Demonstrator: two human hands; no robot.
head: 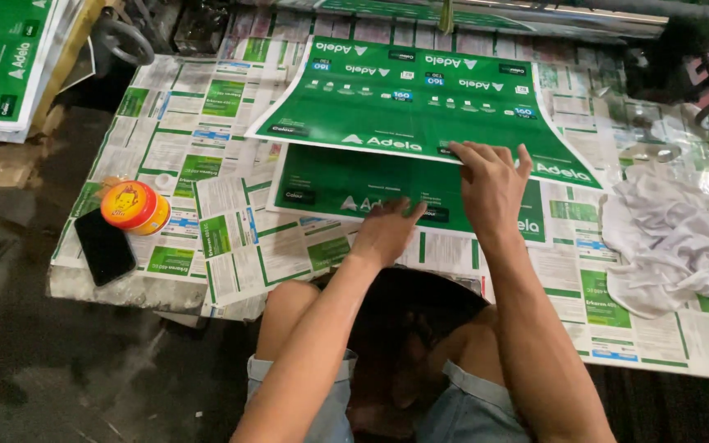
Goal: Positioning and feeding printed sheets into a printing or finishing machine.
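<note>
A large green printed sheet (420,98) with white marks is lifted off the table, its near edge raised. My right hand (490,184) grips that near edge, fingers curled over it. Under it lies another green printed sheet (330,184), flat on the table. My left hand (383,234) rests palm down on the near edge of this lower sheet, fingers spread.
The table (125,287) is covered with green-and-white printed paper. A black phone (104,246) and an orange round tin (133,207) lie at its left. A crumpled white cloth (666,246) sits at the right. A stack of green sheets (2,66) stands far left. My knees are under the table.
</note>
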